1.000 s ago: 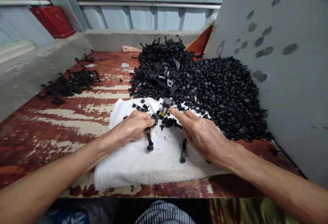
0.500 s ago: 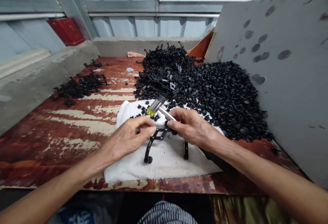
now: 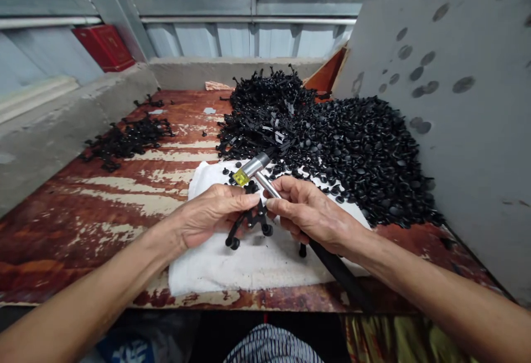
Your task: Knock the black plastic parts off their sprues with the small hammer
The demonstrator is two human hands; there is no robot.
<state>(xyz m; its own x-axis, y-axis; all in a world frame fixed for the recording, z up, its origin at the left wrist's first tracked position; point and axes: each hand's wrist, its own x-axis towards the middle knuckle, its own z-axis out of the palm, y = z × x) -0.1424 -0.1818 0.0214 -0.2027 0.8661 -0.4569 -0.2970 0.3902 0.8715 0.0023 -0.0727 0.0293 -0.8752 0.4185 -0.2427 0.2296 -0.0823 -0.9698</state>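
In the middle of the view, my left hand [image 3: 215,207] pinches a small black jointed linkage [image 3: 253,219] with round knobs at its ends, tilted above the cloth. My right hand [image 3: 311,208] grips a two-faced mallet [image 3: 252,167], its metal head bearing one yellow face and one black face. The mallet's dark handle runs back under my right forearm. My right fingertips are close to the linkage; whether they touch it I cannot tell. Beneath both hands lies a white cloth [image 3: 257,274]. Another black knobbed end [image 3: 302,250] shows below my right hand, mostly hidden.
A large heap of black round-headed pieces [image 3: 365,158] lies at the right, against a grey board [image 3: 464,130]. Black linkages [image 3: 265,97] are piled behind the cloth, and a smaller pile [image 3: 128,140] sits at the left. Loose knobs [image 3: 334,190] lie on the cloth's far edge.
The linkage has been turned and folded between my hands, its knobs now closer together. My left hand has shifted slightly right and up. The mallet remains in my right hand, its dark handle now more visible.
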